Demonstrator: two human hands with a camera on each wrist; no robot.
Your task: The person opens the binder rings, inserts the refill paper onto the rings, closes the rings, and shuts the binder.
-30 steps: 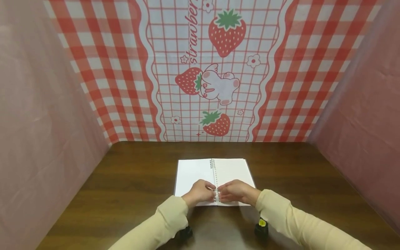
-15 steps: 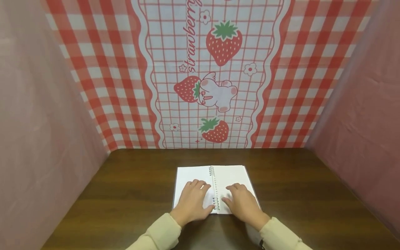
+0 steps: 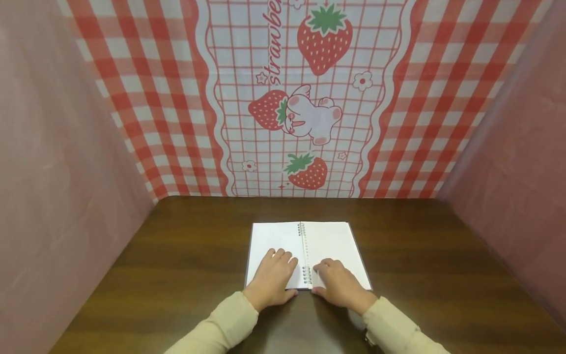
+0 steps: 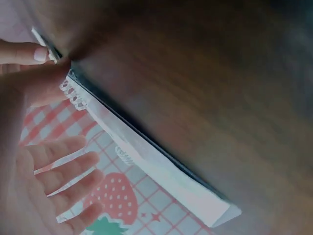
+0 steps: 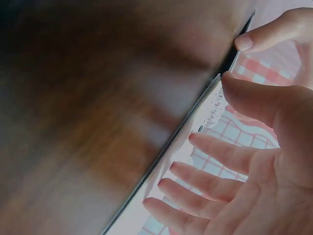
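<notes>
An open spiral notebook with blank-looking white pages lies on the table, its white rings running down the middle. My left hand is over the left page, fingers loosely spread and thumb at the near edge. Over the right page is my right hand, relaxed, with its thumb at the near edge close to the rings. In the left wrist view the fingers stand apart above the page. The right wrist view shows the thumb right at the notebook's dark cover edge and the fingers slightly bent.
A brown wooden table surrounds the notebook. Behind it hangs a red-and-white checked cloth printed with strawberries. Pale pink cloth walls close in the sides.
Both hands were together at the rings, palms turned inward; they have parted, one over each page, and their thumbs have come down to the near edge. The head view has shifted slightly.
</notes>
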